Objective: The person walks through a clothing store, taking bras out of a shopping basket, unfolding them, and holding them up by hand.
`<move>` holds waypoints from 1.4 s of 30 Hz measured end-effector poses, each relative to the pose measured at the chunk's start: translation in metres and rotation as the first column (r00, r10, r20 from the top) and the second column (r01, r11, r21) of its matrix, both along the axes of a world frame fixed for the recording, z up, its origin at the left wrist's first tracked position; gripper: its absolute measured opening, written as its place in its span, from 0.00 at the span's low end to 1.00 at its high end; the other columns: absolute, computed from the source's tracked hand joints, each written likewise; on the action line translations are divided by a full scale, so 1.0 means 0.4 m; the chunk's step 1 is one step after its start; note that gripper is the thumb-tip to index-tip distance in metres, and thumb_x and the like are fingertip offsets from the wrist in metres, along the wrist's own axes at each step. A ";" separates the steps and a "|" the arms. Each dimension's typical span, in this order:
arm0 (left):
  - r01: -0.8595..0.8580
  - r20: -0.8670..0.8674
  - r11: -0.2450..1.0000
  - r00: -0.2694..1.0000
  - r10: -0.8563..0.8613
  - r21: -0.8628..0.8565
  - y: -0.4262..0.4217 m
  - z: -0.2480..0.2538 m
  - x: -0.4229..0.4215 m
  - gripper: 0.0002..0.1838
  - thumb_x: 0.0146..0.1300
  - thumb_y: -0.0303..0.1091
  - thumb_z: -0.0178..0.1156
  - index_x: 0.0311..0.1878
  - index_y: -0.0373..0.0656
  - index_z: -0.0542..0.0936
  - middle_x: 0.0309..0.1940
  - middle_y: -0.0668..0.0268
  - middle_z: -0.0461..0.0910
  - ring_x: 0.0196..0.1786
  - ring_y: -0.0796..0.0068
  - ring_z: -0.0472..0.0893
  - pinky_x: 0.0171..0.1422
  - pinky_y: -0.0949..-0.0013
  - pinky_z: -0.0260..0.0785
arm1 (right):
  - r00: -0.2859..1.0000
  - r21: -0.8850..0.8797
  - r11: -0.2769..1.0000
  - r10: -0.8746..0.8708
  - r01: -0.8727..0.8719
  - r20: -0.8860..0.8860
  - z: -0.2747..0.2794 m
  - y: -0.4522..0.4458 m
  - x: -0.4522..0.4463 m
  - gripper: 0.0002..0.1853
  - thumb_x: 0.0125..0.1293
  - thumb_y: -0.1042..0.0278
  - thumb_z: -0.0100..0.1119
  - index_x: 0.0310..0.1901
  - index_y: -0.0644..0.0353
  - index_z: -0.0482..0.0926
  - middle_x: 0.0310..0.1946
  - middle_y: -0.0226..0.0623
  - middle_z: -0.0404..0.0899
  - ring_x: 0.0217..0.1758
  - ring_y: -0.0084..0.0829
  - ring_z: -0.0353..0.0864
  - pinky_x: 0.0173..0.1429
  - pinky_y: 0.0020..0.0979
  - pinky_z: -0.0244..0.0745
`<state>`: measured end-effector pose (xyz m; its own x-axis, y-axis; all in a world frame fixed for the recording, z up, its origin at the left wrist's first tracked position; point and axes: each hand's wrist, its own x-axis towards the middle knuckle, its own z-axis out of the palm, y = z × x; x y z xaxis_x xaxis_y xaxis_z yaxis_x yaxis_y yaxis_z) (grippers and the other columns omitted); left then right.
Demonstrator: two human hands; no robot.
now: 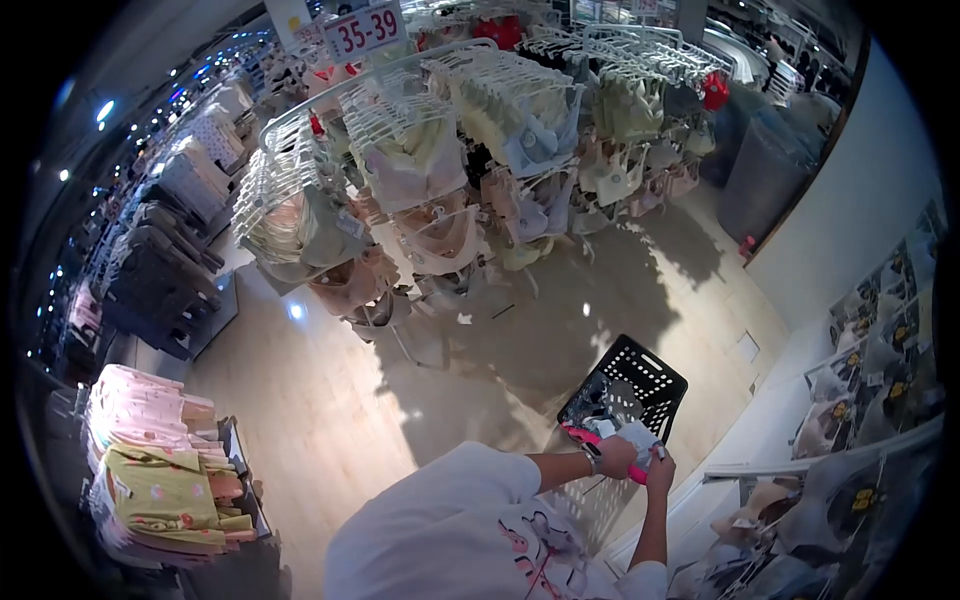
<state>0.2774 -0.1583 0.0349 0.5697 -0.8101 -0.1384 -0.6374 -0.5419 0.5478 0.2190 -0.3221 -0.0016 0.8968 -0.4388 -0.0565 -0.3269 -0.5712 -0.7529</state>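
My left hand (617, 458), with a watch (593, 457) on its wrist, is closed at the near side of a black perforated shopping basket (655, 385). My right hand (660, 469) is close beside it, fingers bent in. Between them is a small pale, whitish item (638, 437), which both hands seem to grip; its exact kind is too small to tell. A bright pink strip (582, 434) lies along the basket's near edge, and more pink shows under my hands. Dark and grey things (603, 400) lie inside the basket.
Racks of hanging bras (415, 165) stand ahead under a price sign (362, 32). Pink and green printed clothes (160, 480) hang at the left, dark garments (155, 280) beyond. More bras (840, 400) hang along the right wall. A grey bin (760, 170) is at the far right.
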 end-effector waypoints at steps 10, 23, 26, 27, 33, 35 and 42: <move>-0.074 0.030 0.997 0.997 0.075 -0.008 -0.201 0.005 0.338 0.11 0.37 0.39 0.64 0.21 0.41 0.80 0.20 0.56 0.78 0.27 0.56 0.80 0.33 0.59 0.73 | 0.988 0.111 0.994 0.027 -0.010 -0.155 -0.028 -0.220 0.362 0.11 0.63 0.67 0.49 0.32 0.63 0.80 0.26 0.39 0.79 0.28 0.28 0.73 0.36 0.32 0.68; -0.037 -0.076 0.998 0.996 0.041 0.051 -0.397 0.002 0.849 0.11 0.42 0.40 0.64 0.24 0.42 0.82 0.24 0.57 0.80 0.30 0.61 0.81 0.34 0.62 0.72 | 0.997 0.097 0.995 -0.001 0.008 -0.072 -0.059 -0.423 0.840 0.16 0.65 0.61 0.50 0.34 0.68 0.79 0.26 0.39 0.78 0.32 0.28 0.73 0.40 0.33 0.68; -0.007 -0.054 0.998 0.998 0.011 0.063 -0.470 -0.014 0.966 0.11 0.41 0.40 0.63 0.24 0.42 0.82 0.23 0.57 0.80 0.29 0.61 0.81 0.34 0.62 0.72 | 0.998 0.119 0.991 -0.052 0.055 -0.024 -0.040 -0.464 0.939 0.17 0.66 0.61 0.50 0.34 0.69 0.78 0.26 0.38 0.77 0.32 0.27 0.72 0.40 0.32 0.68; 0.002 -0.058 0.998 0.998 0.002 0.061 -0.475 0.005 1.006 0.11 0.41 0.40 0.62 0.24 0.42 0.82 0.23 0.57 0.80 0.29 0.61 0.81 0.34 0.62 0.72 | 0.998 0.131 0.990 -0.049 0.053 -0.035 -0.033 -0.475 0.968 0.15 0.66 0.63 0.50 0.34 0.68 0.79 0.26 0.37 0.78 0.31 0.26 0.72 0.39 0.32 0.68; 0.061 -0.052 0.993 0.997 -0.056 0.102 -0.556 0.038 1.160 0.11 0.43 0.40 0.62 0.24 0.43 0.83 0.25 0.57 0.81 0.30 0.62 0.82 0.34 0.62 0.73 | 0.996 0.180 0.981 -0.055 0.066 -0.068 -0.011 -0.550 1.119 0.10 0.63 0.71 0.49 0.36 0.68 0.78 0.26 0.35 0.77 0.31 0.24 0.71 0.37 0.29 0.68; 0.062 -0.042 0.993 0.997 -0.058 0.101 -0.594 0.037 1.188 0.09 0.44 0.38 0.61 0.25 0.43 0.83 0.25 0.57 0.81 0.30 0.62 0.82 0.34 0.62 0.73 | 0.999 0.169 0.985 -0.022 0.026 -0.025 -0.020 -0.595 1.165 0.10 0.62 0.73 0.47 0.36 0.68 0.78 0.26 0.35 0.77 0.31 0.24 0.72 0.38 0.29 0.68; -0.015 -0.125 0.984 0.991 0.038 0.179 -0.753 0.032 1.258 0.09 0.49 0.34 0.56 0.30 0.44 0.82 0.29 0.57 0.82 0.35 0.65 0.82 0.38 0.63 0.73 | 0.998 0.110 0.994 0.011 -0.005 -0.057 0.021 -0.739 1.273 0.10 0.59 0.75 0.48 0.36 0.67 0.79 0.26 0.41 0.80 0.31 0.28 0.77 0.38 0.30 0.70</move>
<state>0.7805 -0.4595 0.0475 0.5590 -0.7510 -0.3514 -0.5529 -0.6535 0.5170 0.7283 -0.6177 0.0069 0.8942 -0.4198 -0.1555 -0.3671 -0.4888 -0.7914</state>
